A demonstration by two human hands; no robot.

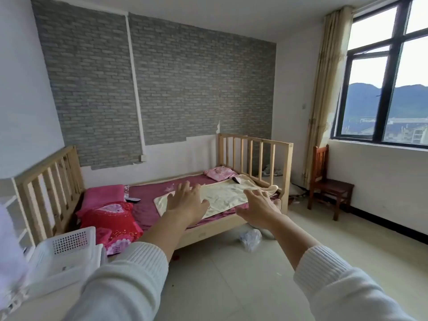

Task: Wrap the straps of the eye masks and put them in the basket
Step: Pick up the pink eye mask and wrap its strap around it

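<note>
Both my arms in white knit sleeves stretch forward at chest height. My left hand [185, 200] is open, palm down, fingers spread, and holds nothing. My right hand [258, 206] is open too, fingers apart and empty. A white perforated plastic basket [69, 249] stands at the lower left on a white surface, below and left of my left arm. I see no eye mask in view; a blurred white and pink thing [9, 251] fills the far left edge and I cannot tell what it is.
A wooden bed [254, 156] with a maroon sheet, a cream cloth [227, 195], red and pink pillows [108, 216] stands ahead. A wooden chair [328, 181] sits under the window at right. A crumpled plastic bag [251, 238] lies on the tiled floor.
</note>
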